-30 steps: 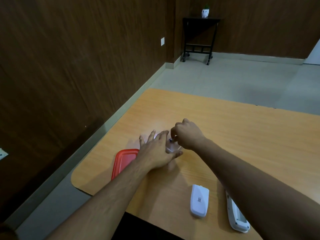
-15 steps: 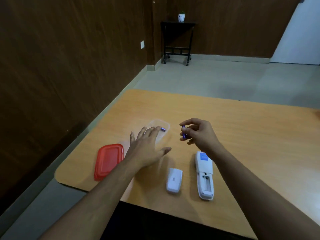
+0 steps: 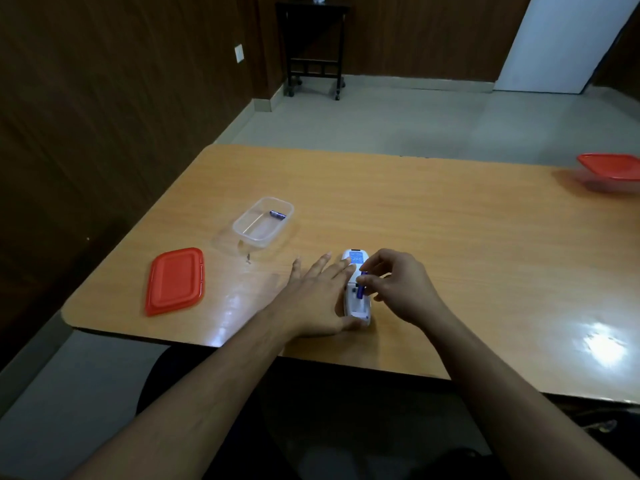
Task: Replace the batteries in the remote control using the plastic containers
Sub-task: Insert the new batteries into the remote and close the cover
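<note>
The white remote control [image 3: 357,289] lies face down near the lower middle of the frame, close to the near edge of the wooden surface [image 3: 433,237], its battery bay open and facing up. A blue label shows at its far end. The right hand [image 3: 398,285] hovers over the bay, thumb and forefinger pinching a small blue battery [image 3: 362,289] that stands tilted with its lower end in the open bay; whether it has seated fully, I cannot tell. The left hand [image 3: 317,296] lies flat beside the remote control with fingers spread, its fingertips against the remote's left side and the thumb curled at the near end, steadying it; its grip is open, holding nothing.

Up and to the left of the hands, well apart from them, sits a clear plastic container [image 3: 263,221] without its lid, and a second blue battery [image 3: 277,214] lies inside at its far end. Nearer the left edge of the surface, a red lid [image 3: 175,280] lies flat, apart from the clear container. At the far right edge of the frame another plastic container with a red lid [image 3: 611,169] rests on the surface, partly cut off and blurred.

Beyond the surface, a dark side table [image 3: 313,46] stands against the wood-panelled wall at the top of the frame.
</note>
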